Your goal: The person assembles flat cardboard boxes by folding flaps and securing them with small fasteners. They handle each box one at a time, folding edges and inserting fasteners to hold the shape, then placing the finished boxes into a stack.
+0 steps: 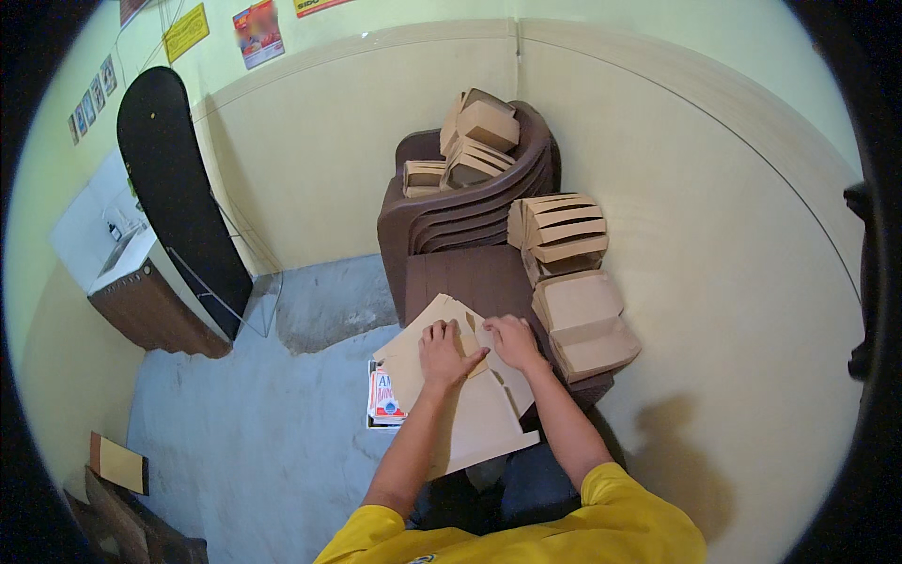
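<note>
A flat, partly folded brown cardboard box blank [474,418] lies across my lap and the front of the brown chairs. My left hand [446,355] lies on its upper part, fingers stretched out and thumb pointing right, pressing it down. At the blank's right edge, beside a raised flap, my right hand [514,342] is closed with bent fingers, pinching the cardboard there. A narrow strip of the blank sticks out at its lower right. Under the left side of the cardboard, a printed book or magazine [385,399] shows in part.
Folded brown boxes [479,122] sit on the stacked brown chairs [442,216]. More nested boxes [559,226] and an open box [587,324] are on the right, by the wall. A tall black board [164,179] leans near a sink counter [141,273] at the far left.
</note>
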The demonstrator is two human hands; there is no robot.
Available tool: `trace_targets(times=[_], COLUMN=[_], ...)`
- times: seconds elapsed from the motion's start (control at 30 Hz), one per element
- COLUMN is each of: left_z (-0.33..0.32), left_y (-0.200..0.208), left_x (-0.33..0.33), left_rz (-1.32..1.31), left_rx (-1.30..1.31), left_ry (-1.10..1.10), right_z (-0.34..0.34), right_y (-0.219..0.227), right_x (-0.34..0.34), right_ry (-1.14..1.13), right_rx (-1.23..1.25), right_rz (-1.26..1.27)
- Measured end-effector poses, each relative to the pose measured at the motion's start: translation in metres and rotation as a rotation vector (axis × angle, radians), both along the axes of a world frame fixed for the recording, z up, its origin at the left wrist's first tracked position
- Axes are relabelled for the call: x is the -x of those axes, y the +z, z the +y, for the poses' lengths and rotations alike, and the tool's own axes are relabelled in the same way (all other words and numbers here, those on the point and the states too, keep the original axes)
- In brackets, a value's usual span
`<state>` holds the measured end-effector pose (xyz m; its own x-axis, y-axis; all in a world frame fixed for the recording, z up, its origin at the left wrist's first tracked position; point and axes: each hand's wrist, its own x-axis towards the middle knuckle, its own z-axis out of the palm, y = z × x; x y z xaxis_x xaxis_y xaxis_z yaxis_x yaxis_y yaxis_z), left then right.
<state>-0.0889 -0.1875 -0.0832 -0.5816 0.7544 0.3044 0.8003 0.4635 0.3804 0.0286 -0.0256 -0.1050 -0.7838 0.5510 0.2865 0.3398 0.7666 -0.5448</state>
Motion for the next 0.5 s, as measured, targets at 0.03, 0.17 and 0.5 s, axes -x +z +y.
trace_targets(times=[0.03, 0.17, 0.5], left_z=[-0.002, 0.006, -0.060], left_y=[0.003, 0.013, 0.017], left_x=[0.006, 0.037, -0.012], left_rz=[-0.004, 0.053, -0.333], left_rx=[0.026, 0.402, 0.329], left_ry=[-0.053, -0.305, -0.314], right_z=[-0.007, -0.017, -0.019], right_y=[-0.005, -0.022, -0.028], right_x=[-0.016, -0.046, -0.043], right_ry=[0.027, 0.075, 0.011], right_rx=[0.014, -0.028, -0.015], right_rz=[0.032, 0.189, 0.273])
